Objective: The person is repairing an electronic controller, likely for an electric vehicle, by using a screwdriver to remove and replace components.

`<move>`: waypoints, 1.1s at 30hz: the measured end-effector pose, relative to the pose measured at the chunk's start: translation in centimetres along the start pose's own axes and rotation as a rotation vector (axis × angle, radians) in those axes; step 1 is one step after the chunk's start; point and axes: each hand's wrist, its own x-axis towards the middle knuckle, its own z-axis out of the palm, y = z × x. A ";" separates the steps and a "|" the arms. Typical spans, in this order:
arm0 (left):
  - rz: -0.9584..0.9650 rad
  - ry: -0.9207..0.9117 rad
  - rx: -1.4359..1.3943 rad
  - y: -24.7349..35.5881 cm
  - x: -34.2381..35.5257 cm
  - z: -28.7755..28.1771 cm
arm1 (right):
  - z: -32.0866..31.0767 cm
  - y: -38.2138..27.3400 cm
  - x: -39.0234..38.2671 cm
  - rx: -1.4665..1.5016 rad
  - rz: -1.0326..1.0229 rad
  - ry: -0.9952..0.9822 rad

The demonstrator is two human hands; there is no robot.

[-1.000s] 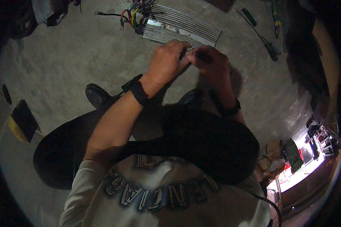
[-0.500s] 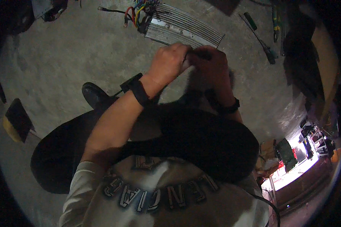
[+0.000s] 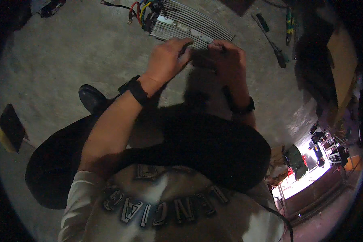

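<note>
Finned metal unit (image 3: pixel 188 29), far: probably heavy, rigid; hold long sides, not wires (image 3: pixel 138 15). Left hand (image 3: pixel 165 60): grip half-parted, seemingly empty. Right hand (image 3: pixel 232 61): closure, contents unclear.

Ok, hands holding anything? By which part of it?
Left hand: thumb and finger apart, nothing visible between. Right hand, by the finned unit: too dark to tell.

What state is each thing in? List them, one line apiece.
Left hand: fingers bent, thumb and forefinger apart
Right hand: fingers curled, grip unclear
Finned metal unit: lying on the floor
Coloured cables: bent, bunched at the unit's left end
Black cable: outer end loose
Green-and-yellow tool: lying down, open or closed unclear
Left wristband: fastened
</note>
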 end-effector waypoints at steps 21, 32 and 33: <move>-0.092 0.117 0.030 -0.8 0.4 -0.7 | 1.3 0.5 2.3 -0.115 -0.034 0.007; -0.078 0.110 0.020 -1.1 0.6 -0.4 | 1.0 0.4 2.5 -0.265 -0.037 -0.084; -0.076 0.113 0.022 -1.3 0.5 -0.4 | 1.1 0.3 2.6 -0.265 -0.041 -0.082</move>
